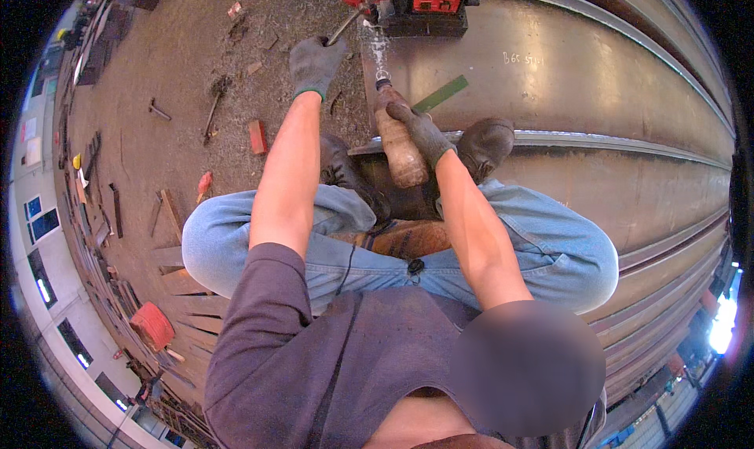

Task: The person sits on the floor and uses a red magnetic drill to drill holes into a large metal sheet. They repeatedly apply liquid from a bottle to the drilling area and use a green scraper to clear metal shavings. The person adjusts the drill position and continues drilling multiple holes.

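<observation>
My left hand [316,65], in a dark grey glove, is closed around a metal lever rod [360,15] that runs up toward a red and black machine [437,13], perhaps a magnetic drill. A cloudy plastic bottle [404,154] with brownish contents is gripped in my gloved right hand [426,137]. It lies tilted, its dark neck pointing away from me at the machine's base. White liquid [379,54] streaks the steel beam [565,80] between the bottle's mouth and the machine. A flat green strip [441,94] lies on the beam beside my right hand.
I sit with dark boots [485,146] close to the bottle. More steel beams [652,190] stretch rightward, with raised edges. On the dirt floor at left are a red block [258,137], a hammer-like tool [159,109], a red container [152,326] and scattered metal scraps.
</observation>
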Demonstrator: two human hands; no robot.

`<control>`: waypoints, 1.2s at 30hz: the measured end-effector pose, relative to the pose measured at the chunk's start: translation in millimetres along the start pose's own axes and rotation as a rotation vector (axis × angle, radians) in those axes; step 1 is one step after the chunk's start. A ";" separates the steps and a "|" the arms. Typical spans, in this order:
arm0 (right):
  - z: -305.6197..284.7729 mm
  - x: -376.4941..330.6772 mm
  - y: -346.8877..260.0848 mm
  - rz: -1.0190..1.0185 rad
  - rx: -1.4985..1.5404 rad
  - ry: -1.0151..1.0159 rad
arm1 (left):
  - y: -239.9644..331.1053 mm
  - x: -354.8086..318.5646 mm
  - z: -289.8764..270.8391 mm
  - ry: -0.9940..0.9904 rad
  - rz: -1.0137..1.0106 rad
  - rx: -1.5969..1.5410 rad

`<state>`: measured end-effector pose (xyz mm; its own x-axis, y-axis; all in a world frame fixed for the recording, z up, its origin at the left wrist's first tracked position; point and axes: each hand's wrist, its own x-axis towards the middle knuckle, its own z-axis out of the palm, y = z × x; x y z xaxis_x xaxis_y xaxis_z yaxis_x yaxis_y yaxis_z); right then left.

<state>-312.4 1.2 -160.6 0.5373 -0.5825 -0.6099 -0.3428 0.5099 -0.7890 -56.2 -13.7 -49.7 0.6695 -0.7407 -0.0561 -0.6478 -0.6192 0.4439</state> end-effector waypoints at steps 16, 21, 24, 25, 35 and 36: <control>6.2 -17.5 -16.4 0.035 -0.017 -0.060 | -12.7 -3.8 5.9 0.114 0.082 -0.050; 10.5 -27.0 -25.9 -0.001 0.013 -0.026 | -5.6 -4.6 1.0 0.035 0.072 -0.014; 10.0 -27.4 -28.5 -0.019 0.000 -0.028 | -7.9 -2.1 2.0 0.023 0.044 -0.006; 9.1 -25.7 -28.0 -0.025 -0.012 -0.028 | -6.6 -1.0 1.1 0.005 0.030 0.000; 2.2 -0.1 3.0 0.110 0.122 0.001 | -2.1 -4.0 -1.3 0.013 0.035 -0.013; 2.0 0.3 2.8 0.119 0.117 -0.001 | -0.5 -5.8 -3.1 0.014 0.039 -0.017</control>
<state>-311.6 3.7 -162.8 0.4987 -0.5129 -0.6987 -0.3125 0.6455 -0.6969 -58.6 -8.3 -46.9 0.6493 -0.7601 -0.0261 -0.6669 -0.5855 0.4609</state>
